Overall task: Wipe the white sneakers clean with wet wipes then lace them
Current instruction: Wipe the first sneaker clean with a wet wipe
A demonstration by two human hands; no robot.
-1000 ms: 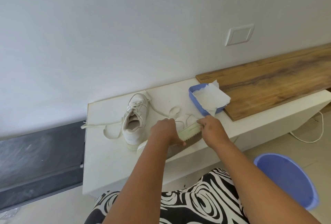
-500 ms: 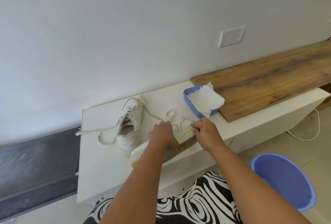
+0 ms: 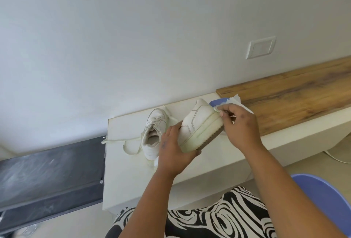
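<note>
White sneaker (image 3: 197, 123) gripped by left hand (image 3: 171, 154); right hand (image 3: 240, 125) pinching wipe (image 3: 218, 109)

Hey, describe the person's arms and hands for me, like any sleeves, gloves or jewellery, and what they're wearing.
Both forearms are bare to the frame's lower edge: no sleeves show. The left hand and right hand wear no gloves, and no rings, watch or bracelets are visible. The left hand's back carries a small dark mark. Over the lap lies a garment in a black-and-white swirl print.

White sneakers (image 3: 199, 123); blue tub (image 3: 218, 102); zebra-swirl black-white dress (image 3: 218, 216); brown woodgrain board (image 3: 294, 93).
</note>
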